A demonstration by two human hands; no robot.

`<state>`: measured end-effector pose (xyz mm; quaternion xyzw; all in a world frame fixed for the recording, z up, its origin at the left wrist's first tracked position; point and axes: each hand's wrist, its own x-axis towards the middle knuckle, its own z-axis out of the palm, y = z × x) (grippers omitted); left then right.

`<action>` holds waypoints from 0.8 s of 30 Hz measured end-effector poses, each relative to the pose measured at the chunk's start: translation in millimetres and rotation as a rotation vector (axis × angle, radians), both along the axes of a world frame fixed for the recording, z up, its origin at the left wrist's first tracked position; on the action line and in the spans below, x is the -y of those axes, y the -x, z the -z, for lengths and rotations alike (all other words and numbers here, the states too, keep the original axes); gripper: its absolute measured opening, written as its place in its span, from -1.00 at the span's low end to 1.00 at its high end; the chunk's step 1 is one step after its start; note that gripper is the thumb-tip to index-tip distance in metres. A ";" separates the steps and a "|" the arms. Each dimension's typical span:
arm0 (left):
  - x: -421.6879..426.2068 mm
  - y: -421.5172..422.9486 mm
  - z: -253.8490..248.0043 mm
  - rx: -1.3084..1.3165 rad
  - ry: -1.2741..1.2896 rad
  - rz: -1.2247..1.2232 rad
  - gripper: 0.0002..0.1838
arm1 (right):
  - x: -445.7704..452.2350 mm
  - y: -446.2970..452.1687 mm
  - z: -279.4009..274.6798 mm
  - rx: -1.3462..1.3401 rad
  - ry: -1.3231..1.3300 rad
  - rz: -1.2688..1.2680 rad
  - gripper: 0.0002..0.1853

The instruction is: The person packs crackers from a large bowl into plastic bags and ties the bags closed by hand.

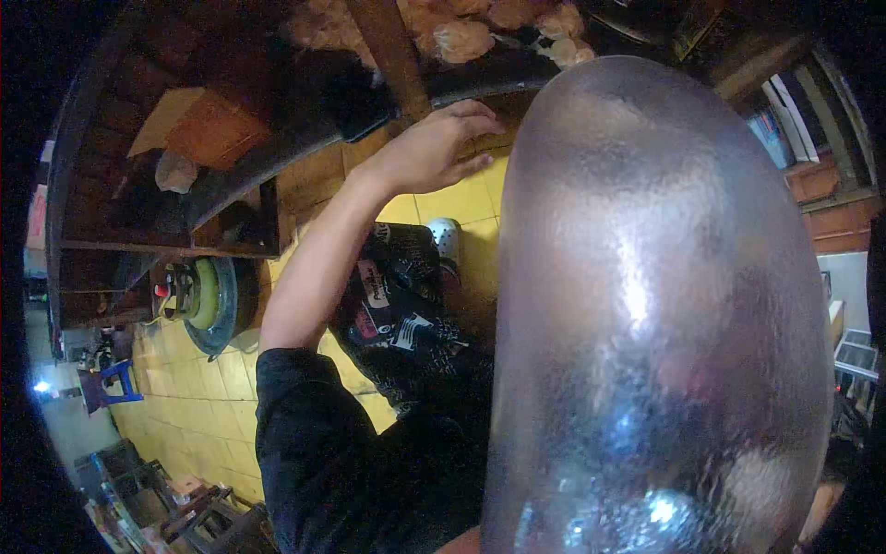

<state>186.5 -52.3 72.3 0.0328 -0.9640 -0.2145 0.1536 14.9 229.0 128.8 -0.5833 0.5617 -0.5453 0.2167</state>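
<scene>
The left hand (438, 152), its grip spread and holding nothing, hovers by the surface's (268, 174) edge, narrowly apart from bulging clear plastic (660, 305); the right hand's grip cannot be told.

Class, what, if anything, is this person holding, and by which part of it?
The left hand holds nothing; its fingers curl loosely beside the clear, bulging plastic. Whether the unseen right hand grips that plastic, and where, cannot be told.

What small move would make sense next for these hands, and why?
I'd probably ease the left hand towards the big see-through, bulging thing. Its curved fingers look empty and appear close beside that thing's edge, though the depth gap is unclear. The right hand can't be made out, so its support is uncertain.
</scene>
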 end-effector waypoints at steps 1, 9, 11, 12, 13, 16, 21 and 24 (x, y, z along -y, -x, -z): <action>-1.0 -0.4 1.0 0.000 0.017 -0.016 -0.58 | 0.0 -0.1 -0.2 0.001 -0.001 0.000 -0.59; 4.3 1.4 3.8 0.026 -0.006 0.024 -0.57 | -2.2 -1.8 0.4 0.004 -0.004 0.002 -0.59; 4.8 1.6 4.4 0.022 -0.004 0.019 -0.57 | -2.2 -1.5 0.1 0.003 -0.004 0.002 -0.59; 4.6 1.6 4.4 0.021 -0.013 0.016 -0.57 | -2.7 -1.9 -0.2 0.002 -0.006 0.003 -0.59; 4.1 1.3 4.1 0.021 -0.023 0.013 -0.57 | -3.0 -2.0 0.1 0.003 -0.004 0.003 -0.59; 2.4 0.7 3.1 0.038 -0.038 0.004 -0.56 | -3.7 -2.4 0.2 0.003 -0.006 0.008 -0.59; 4.0 0.7 6.2 0.046 0.016 0.005 -0.55 | -4.5 -3.0 0.4 0.003 -0.006 0.011 -0.60; 4.1 0.1 5.1 0.065 -0.007 -0.005 -0.54 | -3.8 -2.4 0.7 0.004 -0.004 0.012 -0.60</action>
